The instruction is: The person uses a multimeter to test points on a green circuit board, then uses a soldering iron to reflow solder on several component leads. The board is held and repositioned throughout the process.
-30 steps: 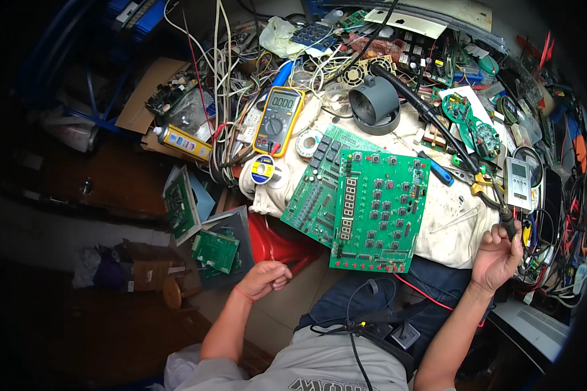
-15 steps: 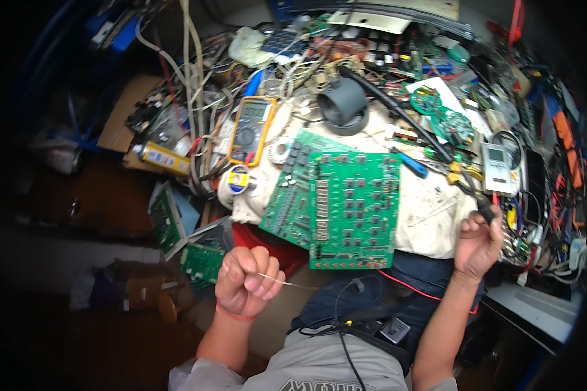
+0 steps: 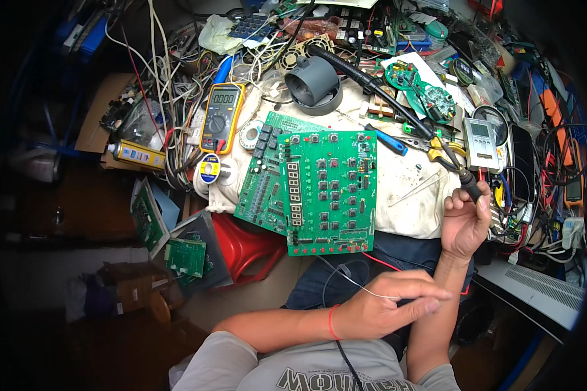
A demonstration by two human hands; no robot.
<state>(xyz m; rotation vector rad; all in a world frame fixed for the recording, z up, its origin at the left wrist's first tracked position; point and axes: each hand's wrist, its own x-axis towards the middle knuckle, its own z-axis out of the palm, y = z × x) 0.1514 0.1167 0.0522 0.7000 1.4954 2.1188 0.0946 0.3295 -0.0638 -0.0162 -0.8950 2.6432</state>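
My left hand (image 3: 398, 305) reaches across in front of my body, its fingers fairly straight and close to my right forearm. A thin silvery wire (image 3: 355, 281) is held in it and trails up toward the green circuit board (image 3: 336, 176). That board, with a digit display and rows of push buttons, lies over a second green board (image 3: 257, 189) on a whitish cloth. To the right of them, my right hand (image 3: 466, 218) is raised, its fingertips closed round the black handle (image 3: 469, 186) of a tool. The tool's far end is lost among other things.
A yellow multimeter (image 3: 222, 117), a solder spool (image 3: 210, 168) and a grey cup-shaped part (image 3: 313, 85) stand behind the boards. A blue-handled tool (image 3: 391, 141) and tweezers (image 3: 417, 188) lie to their right. A red stool (image 3: 244, 244) is at left; cables and parts crowd the back.
My left hand has swung right, from left of the boards to beside my right forearm, bringing the wire. My right hand still grips the black handle. The whole view has shifted slightly.
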